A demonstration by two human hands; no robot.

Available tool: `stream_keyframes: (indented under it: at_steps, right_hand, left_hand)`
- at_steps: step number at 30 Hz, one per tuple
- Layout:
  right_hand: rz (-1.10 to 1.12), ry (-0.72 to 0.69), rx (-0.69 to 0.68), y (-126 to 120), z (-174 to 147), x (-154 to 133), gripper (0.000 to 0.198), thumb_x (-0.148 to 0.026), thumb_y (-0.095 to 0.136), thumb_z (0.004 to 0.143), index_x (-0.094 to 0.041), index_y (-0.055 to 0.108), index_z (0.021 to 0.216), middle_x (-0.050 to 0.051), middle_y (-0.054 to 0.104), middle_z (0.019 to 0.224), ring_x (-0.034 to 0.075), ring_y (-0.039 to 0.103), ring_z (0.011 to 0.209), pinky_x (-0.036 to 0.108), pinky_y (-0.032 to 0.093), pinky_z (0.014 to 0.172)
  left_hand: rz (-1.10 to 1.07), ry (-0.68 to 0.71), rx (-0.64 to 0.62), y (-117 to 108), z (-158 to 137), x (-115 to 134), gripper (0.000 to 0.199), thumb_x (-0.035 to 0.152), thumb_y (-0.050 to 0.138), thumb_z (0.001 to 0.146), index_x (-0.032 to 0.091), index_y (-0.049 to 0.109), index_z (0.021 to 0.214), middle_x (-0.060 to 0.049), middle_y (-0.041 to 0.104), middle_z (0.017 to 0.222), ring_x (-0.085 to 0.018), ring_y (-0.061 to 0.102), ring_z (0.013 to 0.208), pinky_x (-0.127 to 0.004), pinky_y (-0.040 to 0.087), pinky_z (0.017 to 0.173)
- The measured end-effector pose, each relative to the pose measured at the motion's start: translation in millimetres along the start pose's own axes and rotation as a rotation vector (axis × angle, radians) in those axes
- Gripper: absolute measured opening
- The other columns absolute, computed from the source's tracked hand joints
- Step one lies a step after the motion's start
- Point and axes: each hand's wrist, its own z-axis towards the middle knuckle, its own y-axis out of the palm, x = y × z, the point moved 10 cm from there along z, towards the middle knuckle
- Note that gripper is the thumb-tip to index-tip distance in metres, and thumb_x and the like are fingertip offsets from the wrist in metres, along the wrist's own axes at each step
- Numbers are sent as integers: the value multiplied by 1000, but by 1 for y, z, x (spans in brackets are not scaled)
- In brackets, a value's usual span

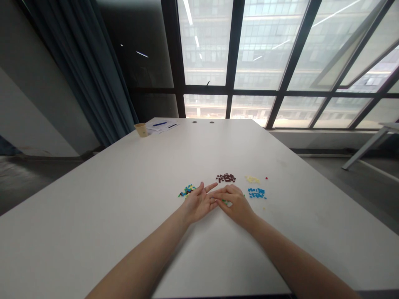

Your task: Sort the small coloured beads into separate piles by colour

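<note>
My left hand (201,203) is turned palm up over the white table, its fingers stretched out and apart. Over its fingers sits my right hand (233,203), with thumb and fingertips pinched together; whatever is between them is too small or hidden to make out. A few green pieces (227,203) show beneath my right hand, mostly covered by it. Just left of my left hand lies a mixed pile of small toy bricks (187,190) in blue, green, yellow and dark colours. Dark brown bricks (226,178) lie in a group beyond my hands.
To the right are blue bricks (256,193), pale yellow bricks (252,179) and one red brick (266,178). A paper cup (141,130) stands at the table's far left edge, beside papers (156,126) with a blue pen (160,124). Windows lie beyond the white table (199,153).
</note>
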Motion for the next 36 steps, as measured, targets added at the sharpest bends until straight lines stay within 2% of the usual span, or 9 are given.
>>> stream_keyframes:
  at_steps: [4,13,21,36]
  right_hand:
    - [31,-10,33,-4,0,1,16,-20,55,76,-26,65,87,2,56,75,16,48,78,32,37,74]
    - [46,34,24,0,1,1,16,-20,55,75,-25,64,87,1,56,73,16,49,77,30,38,71]
    - [69,4,55,-4,0,-1,11,-21,57,74,-24,65,81,2,60,76,15,50,77,31,38,73]
    - [87,71,38,5,0,1,9,-21,59,72,-24,63,80,2,59,78,17,51,80,32,39,74]
  left_hand:
    - [5,9,-14,0,1,1,45,40,34,85,11,38,119,-17,54,111,-15,57,78,-28,39,76]
    - [14,32,32,5,1,-2,43,41,31,86,11,44,113,-13,60,93,-16,57,77,-27,39,72]
    - [17,45,-1,7,1,1,44,42,34,85,11,40,115,-15,57,103,-17,56,84,-27,38,74]
    - [88,61,29,9,1,-1,45,43,38,83,13,43,116,-12,59,96,-16,56,78,-25,37,68]
